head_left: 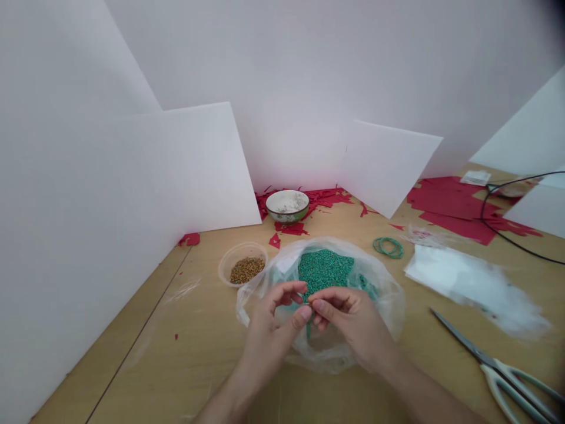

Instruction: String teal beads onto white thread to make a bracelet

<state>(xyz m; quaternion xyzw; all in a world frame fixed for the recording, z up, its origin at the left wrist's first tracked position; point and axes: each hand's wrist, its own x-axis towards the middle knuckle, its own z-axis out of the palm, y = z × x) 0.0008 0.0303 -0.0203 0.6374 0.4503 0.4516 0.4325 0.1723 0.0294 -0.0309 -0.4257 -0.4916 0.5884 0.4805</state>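
Observation:
Over a clear plastic bag [388,294] full of small green beads [326,268], both my hands meet at the fingertips. My left hand [276,321] has its thumb and index finger apart, close to the right fingertips. Thumb and index finger of my right hand [353,324] are pinched together; what sits between them is too small to make out. A thin green strand [308,328] hangs just below the fingertips. Left of the bag, touching or nearly touching it, stands a round clear tub [225,259] with gold-brown beads [247,271].
Scissors [481,356] lie open at the right. Beyond the bag are green beaded rings [388,248], clear plastic bags [468,280] and a black cable [489,227]. A patterned bowl [288,215] stands among red scraps [326,197] near white boards [207,171].

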